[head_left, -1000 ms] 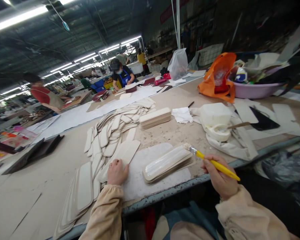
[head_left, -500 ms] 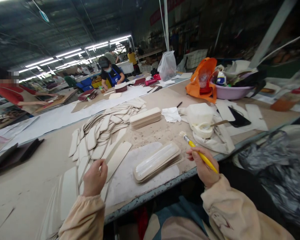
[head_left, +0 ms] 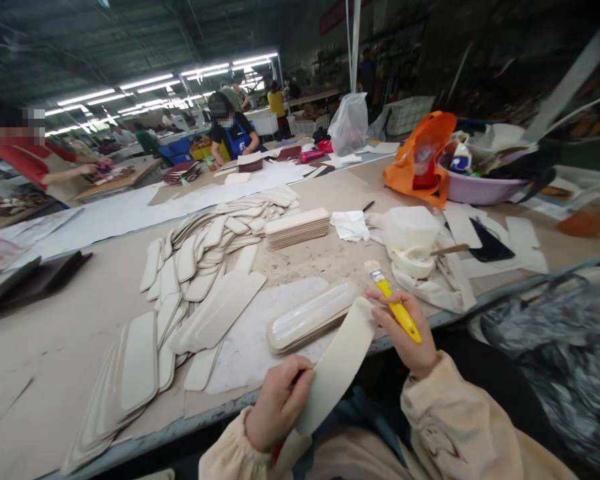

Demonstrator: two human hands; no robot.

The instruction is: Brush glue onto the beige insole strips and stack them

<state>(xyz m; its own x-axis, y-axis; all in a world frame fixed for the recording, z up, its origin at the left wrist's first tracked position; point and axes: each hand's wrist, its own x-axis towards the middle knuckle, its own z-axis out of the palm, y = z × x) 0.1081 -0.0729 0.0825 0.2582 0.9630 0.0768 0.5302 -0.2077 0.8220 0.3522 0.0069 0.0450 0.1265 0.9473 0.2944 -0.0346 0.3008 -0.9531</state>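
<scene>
My left hand (head_left: 283, 397) is closed on a long cream strip with rounded ends (head_left: 337, 367), holding it over the table's front edge. The strip's upper end meets the fingertips of my right hand (head_left: 407, 330). That hand is also wrapped round a yellow-handled paintbrush (head_left: 399, 310), bristles pointing up and away from me. Just behind the strip lies a small stack of similar pieces (head_left: 305, 320); its top one has a glossy wet band along it. Beyond the brush, a white glue pot (head_left: 415, 260) with a stick (head_left: 450, 249) across it stands on a cloth.
Many loose cream pieces (head_left: 210, 247) spread over the left of the table, with a fanned pile (head_left: 140, 360) near the front. A neat stack (head_left: 297, 229) sits at the middle. A purple basin (head_left: 485, 189) and orange bag (head_left: 415, 157) stand back right. Co-workers (head_left: 233, 133) are across.
My left hand has moved right and nearer to me, bringing a strip from the loose pieces. My right hand still grips the paintbrush and now touches the strip's end.
</scene>
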